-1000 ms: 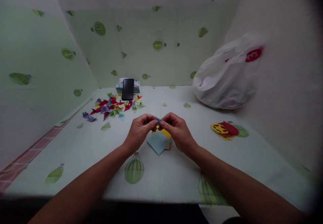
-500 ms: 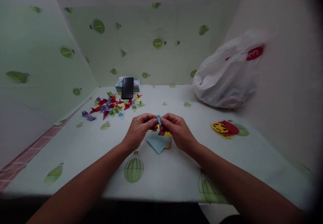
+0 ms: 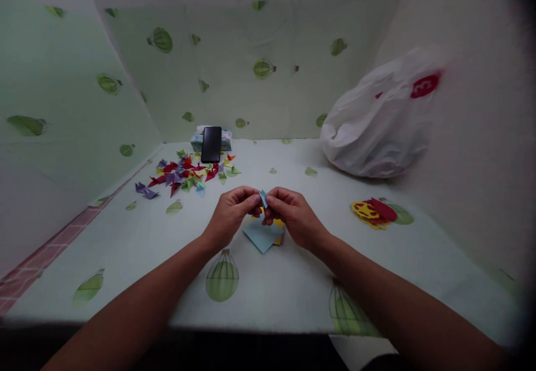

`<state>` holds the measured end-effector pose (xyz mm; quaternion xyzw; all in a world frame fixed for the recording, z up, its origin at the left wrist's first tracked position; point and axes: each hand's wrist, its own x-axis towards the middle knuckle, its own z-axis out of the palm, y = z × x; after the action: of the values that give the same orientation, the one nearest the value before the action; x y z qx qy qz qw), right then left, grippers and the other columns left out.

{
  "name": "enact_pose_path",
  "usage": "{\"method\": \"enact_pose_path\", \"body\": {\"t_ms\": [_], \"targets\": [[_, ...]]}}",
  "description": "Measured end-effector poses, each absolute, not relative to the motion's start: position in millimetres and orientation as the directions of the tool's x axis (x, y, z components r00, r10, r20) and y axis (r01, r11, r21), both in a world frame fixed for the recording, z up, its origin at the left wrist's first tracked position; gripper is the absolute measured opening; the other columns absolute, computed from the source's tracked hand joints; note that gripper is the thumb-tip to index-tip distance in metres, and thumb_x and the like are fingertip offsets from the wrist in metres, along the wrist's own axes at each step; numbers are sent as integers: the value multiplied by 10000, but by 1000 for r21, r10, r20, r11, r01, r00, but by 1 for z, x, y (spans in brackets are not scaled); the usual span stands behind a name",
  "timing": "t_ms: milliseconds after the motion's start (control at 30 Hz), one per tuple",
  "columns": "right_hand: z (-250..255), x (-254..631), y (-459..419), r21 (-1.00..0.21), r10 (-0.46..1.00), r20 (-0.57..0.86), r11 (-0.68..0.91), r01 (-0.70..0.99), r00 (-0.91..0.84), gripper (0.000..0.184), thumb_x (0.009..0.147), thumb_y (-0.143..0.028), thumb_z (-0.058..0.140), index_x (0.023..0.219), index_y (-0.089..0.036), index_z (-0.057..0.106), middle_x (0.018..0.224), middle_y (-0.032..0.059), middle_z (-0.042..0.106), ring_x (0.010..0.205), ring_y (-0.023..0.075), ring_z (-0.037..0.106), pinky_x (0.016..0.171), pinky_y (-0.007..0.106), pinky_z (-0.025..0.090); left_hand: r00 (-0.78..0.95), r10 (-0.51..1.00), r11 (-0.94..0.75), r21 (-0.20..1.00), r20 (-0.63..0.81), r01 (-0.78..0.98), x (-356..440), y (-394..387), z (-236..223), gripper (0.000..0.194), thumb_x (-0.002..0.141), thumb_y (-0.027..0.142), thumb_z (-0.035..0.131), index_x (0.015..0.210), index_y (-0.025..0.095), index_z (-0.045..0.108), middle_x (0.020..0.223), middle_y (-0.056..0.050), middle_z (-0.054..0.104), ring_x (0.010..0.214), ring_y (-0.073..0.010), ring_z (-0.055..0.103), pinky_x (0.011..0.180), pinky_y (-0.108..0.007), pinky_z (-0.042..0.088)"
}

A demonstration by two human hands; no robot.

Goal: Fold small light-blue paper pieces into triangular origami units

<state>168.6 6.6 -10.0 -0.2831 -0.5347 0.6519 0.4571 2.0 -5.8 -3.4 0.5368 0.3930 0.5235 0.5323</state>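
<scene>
Dozens of folded paper pieces (image 3: 184,176) lie scattered at far left, a black phone (image 3: 211,144) leaning behind them. At centre, the left hand (image 3: 229,217) and right hand (image 3: 293,217) meet, fingertips pinched together on a small blue paper piece (image 3: 263,197), held above the paper stack (image 3: 264,235). It looks thin, light and easily creased, best gripped at its edges. Since a second ago it has apparently tipped upright. A white bag (image 3: 377,125) sits right.

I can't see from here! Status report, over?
Left hand and right hand pinch one small blue folded paper. Blue sheet below. Nothing in the way.
</scene>
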Motion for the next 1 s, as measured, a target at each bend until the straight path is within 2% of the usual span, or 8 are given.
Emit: {"method": "enact_pose_path", "body": {"t_ms": [233,467,700,833,1000], "targets": [[-8,169,6,-976,878,152,60,-210,-454,270,838,-396,718,712,-168,645,623,-3,632,561,107,565,599,267,467,131,971,-202,979,200,2,-1,-5,-3,165,848,316,672,810,156,680,679,5,622,620,-111,572,626,-255,464],[-6,169,6,-978,863,173,93,-186,-476,335,888,-458,635,730,-162,634,674,14,643,581,107,561,596,262,475,203,959,-200,980,197,-4,-2,-5,-1,171,867,315,662,832,148,667,696,9,621,634,-100,559,631,-241,456],[-3,172,6,-924,853,286,366,109,-437,328,931,-369,561,682,-162,611,610,-3,599,546,95,507,567,242,405,196,964,-181,983,180,-13,-1,-5,-1,227,860,365,677,824,143,645,676,14,594,570,-91,530,557,-233,428],[-2,173,6,-892,840,318,423,163,-439,330,933,-341,548,654,-168,578,600,-7,586,538,92,500,549,231,379,210,965,-152,988,157,-39,-1,-4,-2,244,856,380,677,830,141,638,647,16,582,552,-91,519,535,-229,416],[-2,173,7,-857,835,352,469,214,-422,311,924,-317,559,649,-173,564,585,-12,574,527,93,482,534,229,358,195,975,-94,992,109,-83,-2,-3,-4,251,826,377,713,828,133,658,706,-1,617,595,-93,555,581,-234,448]]}}
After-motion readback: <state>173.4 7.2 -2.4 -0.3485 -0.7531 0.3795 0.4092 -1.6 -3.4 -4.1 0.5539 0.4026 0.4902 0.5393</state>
